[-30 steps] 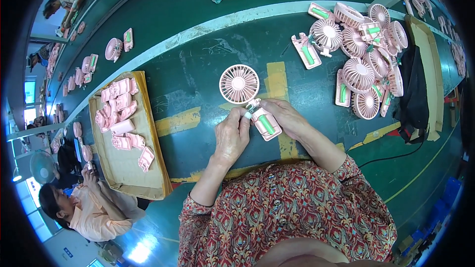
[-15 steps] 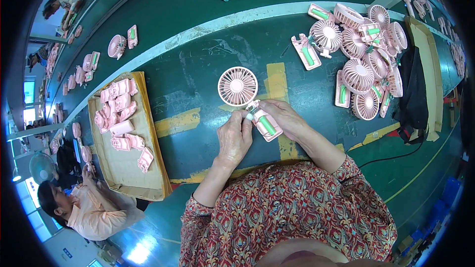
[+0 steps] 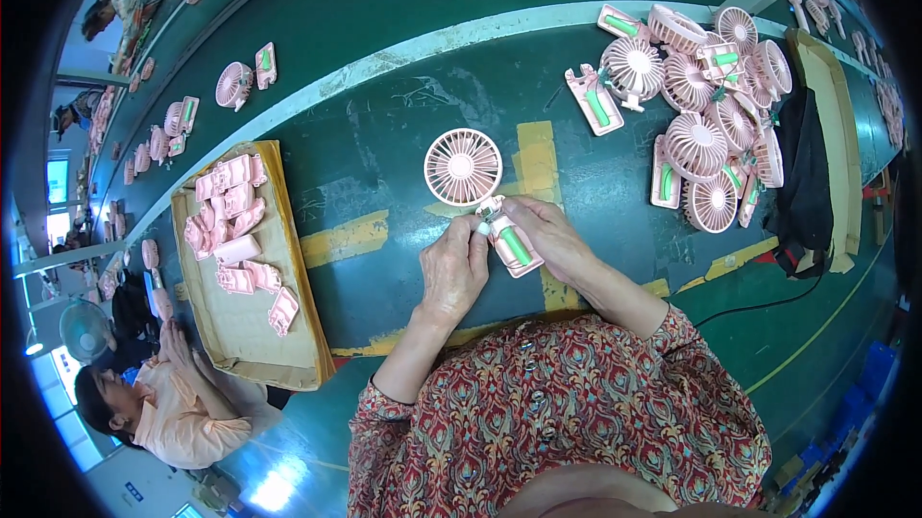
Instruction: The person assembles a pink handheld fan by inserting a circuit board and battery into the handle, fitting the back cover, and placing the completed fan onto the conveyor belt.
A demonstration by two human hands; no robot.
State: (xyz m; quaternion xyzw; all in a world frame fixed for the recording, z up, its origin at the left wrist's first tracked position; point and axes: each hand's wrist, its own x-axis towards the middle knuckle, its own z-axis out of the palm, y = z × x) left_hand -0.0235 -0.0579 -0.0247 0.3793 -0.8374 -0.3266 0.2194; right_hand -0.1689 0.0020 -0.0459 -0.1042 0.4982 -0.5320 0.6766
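A pink round fan head [image 3: 463,167] lies on the green bench in front of me, its ribbed grille facing up. Just below it is an open pink fan handle shell [image 3: 523,266] with a green battery cell inside. My left hand [image 3: 451,273] pinches the shell's upper left corner between thumb and fingers, near the joint with the fan head. Along the shell's upper right side my right hand [image 3: 554,238] grips it, thumb near the top. Small parts at the joint are partly hidden by my fingertips.
At left stands a cardboard tray [image 3: 279,364] with several pink shell pieces [image 3: 230,211]. A pile of pink fans [image 3: 696,145] with open handles lies at right, beside black cloth [image 3: 802,172]. Beyond a pale rail [image 3: 423,46], more fan parts lie on a green belt. A co-worker [image 3: 182,412] sits at lower left.
The handle shell has shifted slightly left and turned a little in my hands. Fan parts beyond the rail have moved rightward. The co-worker's hands have shifted.
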